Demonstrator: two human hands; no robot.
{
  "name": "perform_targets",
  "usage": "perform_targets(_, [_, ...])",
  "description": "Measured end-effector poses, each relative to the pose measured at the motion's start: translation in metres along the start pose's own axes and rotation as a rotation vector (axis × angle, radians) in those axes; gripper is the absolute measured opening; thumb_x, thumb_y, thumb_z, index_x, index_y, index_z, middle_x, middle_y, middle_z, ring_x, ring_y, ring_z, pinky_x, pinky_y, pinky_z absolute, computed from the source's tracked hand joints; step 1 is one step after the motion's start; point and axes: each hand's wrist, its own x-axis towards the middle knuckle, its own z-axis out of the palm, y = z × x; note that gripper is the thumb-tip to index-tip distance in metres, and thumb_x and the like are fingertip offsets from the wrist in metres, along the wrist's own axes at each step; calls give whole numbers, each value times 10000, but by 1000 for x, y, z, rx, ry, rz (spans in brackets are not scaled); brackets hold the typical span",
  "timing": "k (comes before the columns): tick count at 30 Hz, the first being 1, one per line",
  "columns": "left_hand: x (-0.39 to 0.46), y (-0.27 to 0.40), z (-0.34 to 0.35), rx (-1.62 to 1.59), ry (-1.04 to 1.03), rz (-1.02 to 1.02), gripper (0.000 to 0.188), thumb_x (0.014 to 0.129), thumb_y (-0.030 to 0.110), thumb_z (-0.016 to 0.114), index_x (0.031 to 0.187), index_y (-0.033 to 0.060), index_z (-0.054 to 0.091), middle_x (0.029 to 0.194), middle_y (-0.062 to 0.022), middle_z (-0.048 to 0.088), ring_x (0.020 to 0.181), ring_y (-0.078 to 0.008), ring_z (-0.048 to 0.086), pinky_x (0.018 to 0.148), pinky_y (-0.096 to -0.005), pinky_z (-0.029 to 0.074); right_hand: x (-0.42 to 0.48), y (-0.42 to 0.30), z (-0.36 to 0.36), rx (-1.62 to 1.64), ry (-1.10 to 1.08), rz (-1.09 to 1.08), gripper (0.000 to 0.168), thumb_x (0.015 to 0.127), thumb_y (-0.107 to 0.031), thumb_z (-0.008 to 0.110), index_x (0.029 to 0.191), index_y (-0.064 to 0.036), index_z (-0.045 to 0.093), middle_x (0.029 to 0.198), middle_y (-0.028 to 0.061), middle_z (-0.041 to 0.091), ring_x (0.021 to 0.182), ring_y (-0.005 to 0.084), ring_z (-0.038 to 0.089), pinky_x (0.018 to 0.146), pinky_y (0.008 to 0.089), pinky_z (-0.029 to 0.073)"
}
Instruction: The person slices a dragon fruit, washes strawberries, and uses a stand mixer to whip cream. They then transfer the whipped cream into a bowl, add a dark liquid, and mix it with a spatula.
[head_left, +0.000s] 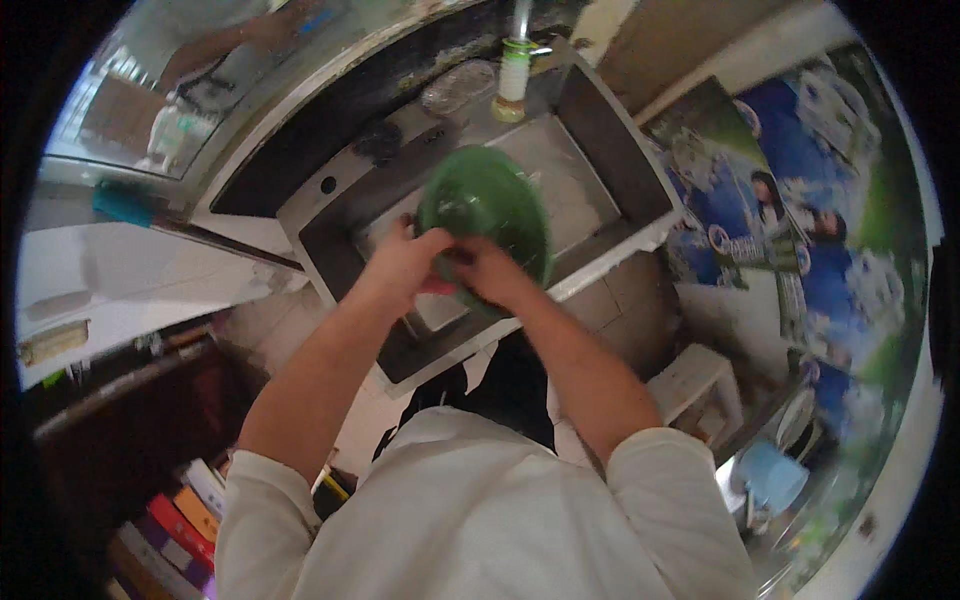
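Note:
A green plastic bowl (487, 187) is tilted inside the dark grey sink (645, 176), its hollow side facing me. My left hand (409, 259) grips the bowl's near left rim, with the thumb on the inside. Close beside it, my right hand (487, 274) reaches across the lower part of the bowl with curled fingers. Motion blur and the overlap of both hands hide whether its fingers hold anything. Below the left hand a small pink-red thing (437, 285) shows; what it is cannot be made out.
A tap with a white ribbed extension (512, 79) hangs over the sink's far side. A clear plastic container (459, 86) lies on the back ledge near a dark hole (328, 184). A teal-headed brush (124, 202) leans at left; a white stool (694, 382) stands at right.

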Motion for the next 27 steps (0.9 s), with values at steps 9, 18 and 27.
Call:
perform_targets(9, [-43,-31,-127,139,43,-92,417,837,208,637,1201,61,496,1034,-97,604,772,-215,616,562,-335,549,-2,-37,140,-132,-49,282,381,843,-290,645,1171,-97,647,1095,149,670,1014,266,624,902,400,477])
perform_targets(18, [-90,-87,-191,205,18,-79,290,834,243,649,1065,80,587,953,-36,605,820,-171,582,626,-277,515,-66,-42,224,-87,77,182,413,743,-324,680,1112,-139,695,1083,135,675,1008,271,613,896,438,467])
perform_targets(27, [-243,-177,-12,288,-578,112,382,731,140,548,1099,38,554,1013,-70,638,822,-233,623,625,-370,524,-385,-154,151,-623,630,369,605,721,-408,734,1246,-134,610,1355,208,449,1231,395,446,999,524,387])
